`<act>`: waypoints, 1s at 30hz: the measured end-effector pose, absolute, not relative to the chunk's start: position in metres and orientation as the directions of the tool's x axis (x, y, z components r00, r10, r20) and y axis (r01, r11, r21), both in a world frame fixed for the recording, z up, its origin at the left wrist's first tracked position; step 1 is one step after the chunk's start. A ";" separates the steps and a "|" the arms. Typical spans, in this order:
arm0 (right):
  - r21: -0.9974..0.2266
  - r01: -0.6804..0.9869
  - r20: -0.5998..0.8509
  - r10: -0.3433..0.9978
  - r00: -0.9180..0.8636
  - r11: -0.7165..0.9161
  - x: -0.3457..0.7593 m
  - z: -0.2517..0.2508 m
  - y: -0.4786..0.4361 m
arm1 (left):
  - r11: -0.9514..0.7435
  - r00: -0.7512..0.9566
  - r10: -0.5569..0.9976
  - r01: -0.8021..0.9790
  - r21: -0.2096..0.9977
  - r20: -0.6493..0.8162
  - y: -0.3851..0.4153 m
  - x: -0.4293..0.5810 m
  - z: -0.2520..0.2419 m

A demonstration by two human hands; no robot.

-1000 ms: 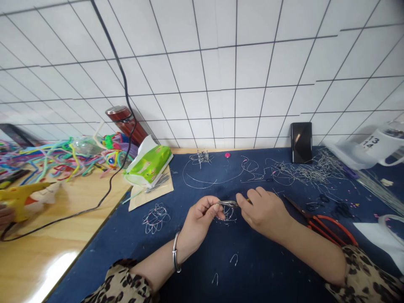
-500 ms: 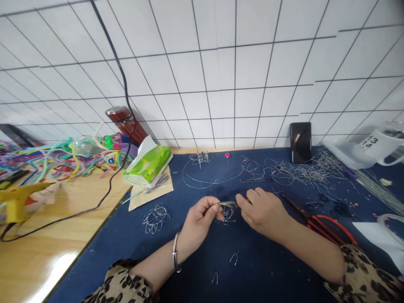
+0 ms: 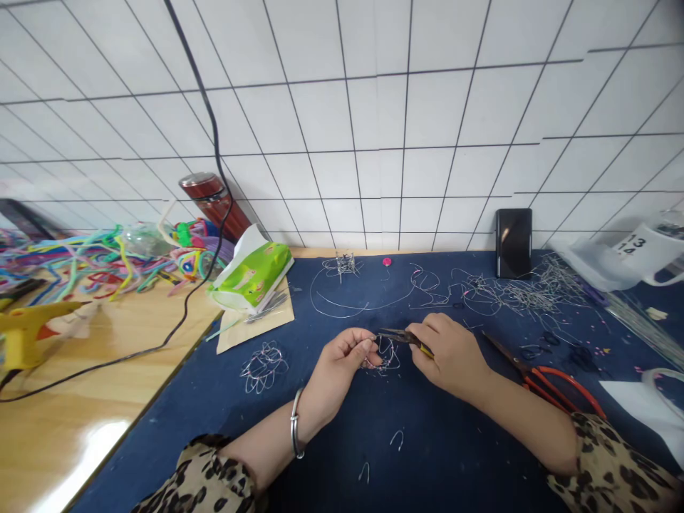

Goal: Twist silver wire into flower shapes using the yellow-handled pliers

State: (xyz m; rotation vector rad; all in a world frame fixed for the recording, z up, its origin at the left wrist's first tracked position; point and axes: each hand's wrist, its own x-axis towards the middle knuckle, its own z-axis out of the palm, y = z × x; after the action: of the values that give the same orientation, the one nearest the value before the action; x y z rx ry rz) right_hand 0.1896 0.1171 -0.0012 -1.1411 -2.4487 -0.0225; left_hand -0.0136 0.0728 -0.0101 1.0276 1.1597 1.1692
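My left hand (image 3: 338,367), a silver bangle at its wrist, pinches a bent wire piece (image 3: 392,358) between thumb and fingertips. The piece is a small tangle of thin silver loops hanging beside and below the fingers. My right hand (image 3: 452,354) is wrapped round long-nose pliers (image 3: 407,336) with a yellow and black handle. Their jaws point left, just above the wire piece and close to my left fingertips. Whether the jaw tips touch the wire cannot be made out. Left of my hands lies a looped wire flower shape (image 3: 263,368). Two short hooked wires (image 3: 396,439) lie in front.
Red-handled scissors (image 3: 556,388) lie beside my right forearm. Behind are a heap of wire (image 3: 534,291), a black phone (image 3: 514,244) leaning on the wall and a wire cluster (image 3: 346,264). At left are a tissue pack (image 3: 256,274), a thermos (image 3: 214,203) and a yellow glue gun (image 3: 26,335).
The pliers have drawn slightly right, off my left fingertips, and their jaws look parted. My right hand has turned, showing more of the handle. The left hand still pinches the wire piece.
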 end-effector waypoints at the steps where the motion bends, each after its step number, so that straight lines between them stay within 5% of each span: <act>1: -0.178 0.733 0.388 0.732 -0.560 0.656 0.190 -0.002 0.118 | 0.133 0.017 0.991 -0.146 0.980 -0.132 0.073 -0.014 -0.010; 8: -0.080 0.719 0.414 0.679 -0.607 0.691 0.191 -0.001 0.119 | 0.140 -0.017 0.989 -0.183 0.973 -0.146 0.073 -0.014 -0.010; 21: 0.089 0.702 0.435 0.607 -0.665 0.706 0.190 0.000 0.116 | 0.058 0.028 0.998 0.044 0.997 -0.059 0.071 -0.012 -0.007; 30: 0.146 0.692 0.426 0.586 -0.689 0.707 0.191 0.001 0.115 | 0.066 0.028 0.997 -0.044 0.997 -0.065 0.070 -0.010 -0.008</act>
State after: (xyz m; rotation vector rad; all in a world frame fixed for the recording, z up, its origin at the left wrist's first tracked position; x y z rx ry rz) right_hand 0.1907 0.1146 0.0007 -0.9975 -2.5661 -0.4223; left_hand -0.0102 0.0696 -0.0080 1.1404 1.1868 1.1626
